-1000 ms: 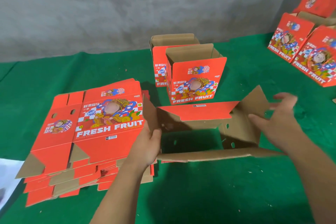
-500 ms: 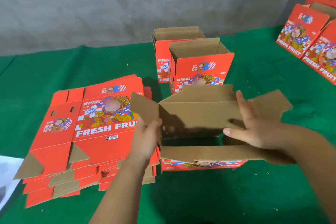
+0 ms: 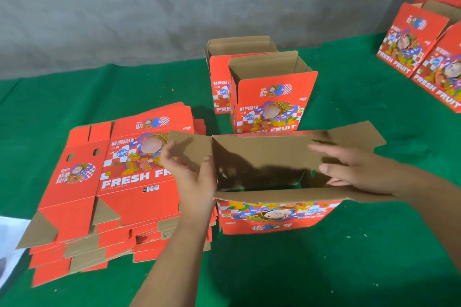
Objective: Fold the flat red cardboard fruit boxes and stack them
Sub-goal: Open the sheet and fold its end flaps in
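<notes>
The half-opened box point(image 3: 274, 217) stands upside down near the middle of the green tabletop point(image 3: 349, 257), just right of the flat stack point(image 3: 117, 182) at the left edge, in front of two folded boxes point(image 3: 269, 97). My left hand point(image 3: 192, 177) pinches its left end flap between thumb and fingers. My right hand point(image 3: 359, 172) lies flat, fingers straight, pressing the long far flap inward. I judge the corrugated card light, stiff along panels and weak at creases; edges may tear. Best hold: at the flap roots, close to the score lines.
</notes>
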A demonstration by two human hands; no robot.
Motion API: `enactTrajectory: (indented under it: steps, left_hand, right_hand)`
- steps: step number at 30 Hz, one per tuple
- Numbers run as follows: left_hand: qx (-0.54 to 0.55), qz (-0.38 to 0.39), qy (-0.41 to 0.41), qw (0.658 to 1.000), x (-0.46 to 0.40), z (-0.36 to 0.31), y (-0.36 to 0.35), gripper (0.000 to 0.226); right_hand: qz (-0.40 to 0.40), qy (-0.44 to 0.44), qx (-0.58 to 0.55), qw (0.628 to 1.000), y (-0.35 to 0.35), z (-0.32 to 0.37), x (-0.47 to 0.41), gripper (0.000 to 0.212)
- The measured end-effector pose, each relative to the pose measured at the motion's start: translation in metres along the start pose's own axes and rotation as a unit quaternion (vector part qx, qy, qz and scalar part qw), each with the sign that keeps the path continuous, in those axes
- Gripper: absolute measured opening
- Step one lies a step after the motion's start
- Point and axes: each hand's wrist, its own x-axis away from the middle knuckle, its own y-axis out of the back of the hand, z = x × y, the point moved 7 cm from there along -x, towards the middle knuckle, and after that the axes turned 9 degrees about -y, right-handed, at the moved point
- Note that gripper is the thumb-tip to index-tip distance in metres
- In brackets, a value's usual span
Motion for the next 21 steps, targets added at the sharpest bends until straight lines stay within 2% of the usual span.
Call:
enactTrajectory:
  steps: [2, 4, 6, 8, 9, 11, 12, 13, 14, 15, 16, 17, 19, 21]
  left_hand:
    - [-0.039, 0.028, -0.011, 0.999, 0.001, 0.004, -0.003, 0.037]
    - [-0.078, 0.061, 0.027, 0.995, 0.004, 0.01, -0.002, 0.025]
    - [-0.051, 0.103, 0.071, 0.991, 0.01, 0.014, 0.002, 0.046]
    - [-0.059, 0.184, 0.049, 0.98, 0.016, 0.008, 0.006, 0.081]
    - [-0.077, 0.217, 0.03, 0.973, 0.02, 0.006, 0.008, 0.093]
    - [-0.107, 0.213, 0.034, 0.971, 0.023, 0.001, 0.008, 0.092]
    - [-0.138, 0.178, 0.04, 0.973, 0.022, 0.0, 0.011, 0.09]
    - [-0.181, 0.145, 0.036, 0.972, 0.02, -0.002, 0.012, 0.091]
    - [-0.231, 0.128, 0.018, 0.964, 0.017, -0.006, 0.011, 0.091]
    - [-0.276, 0.12, -0.011, 0.954, 0.014, -0.011, 0.009, 0.091]
    - [-0.317, 0.118, -0.042, 0.94, 0.012, -0.015, 0.006, 0.088]
    - [-0.357, 0.12, -0.072, 0.924, 0.009, -0.02, 0.002, 0.084]
    - [-0.408, 0.126, -0.132, 0.895, 0.007, -0.029, -0.006, 0.081]
    - [-0.42, 0.128, -0.17, 0.882, 0.008, -0.034, -0.012, 0.085]
  right_hand:
    - [-0.009, -0.007, 0.08, 0.997, 0.003, 0.007, -0.007, 0.08]
    - [-0.001, -0.031, 0.11, 0.993, 0.009, 0.006, -0.018, 0.101]
    - [-0.009, -0.073, 0.176, 0.982, 0.019, 0.003, -0.027, 0.108]
    - [-0.025, -0.109, 0.215, 0.97, 0.028, -0.002, -0.033, 0.11]
    - [-0.038, -0.108, 0.206, 0.972, 0.032, -0.002, -0.036, 0.109]
    - [-0.064, -0.1, 0.118, 0.986, 0.033, -0.003, -0.037, 0.113]
    - [-0.058, -0.104, 0.039, 0.992, 0.032, -0.005, -0.035, 0.122]
    - [-0.045, -0.106, -0.098, 0.988, 0.028, -0.005, -0.032, 0.127]
    - [-0.046, -0.099, -0.273, 0.956, 0.025, -0.005, -0.028, 0.117]
    - [-0.057, -0.069, -0.415, 0.906, 0.025, -0.005, -0.025, 0.095]
    - [-0.088, -0.045, -0.492, 0.865, 0.028, -0.007, -0.023, 0.073]
    - [-0.139, -0.02, -0.503, 0.853, 0.031, -0.006, -0.019, 0.058]
    - [-0.305, 0.059, -0.382, 0.87, 0.037, 0.001, -0.005, 0.048]
    - [-0.423, 0.183, -0.162, 0.873, 0.028, 0.021, 0.01, 0.037]
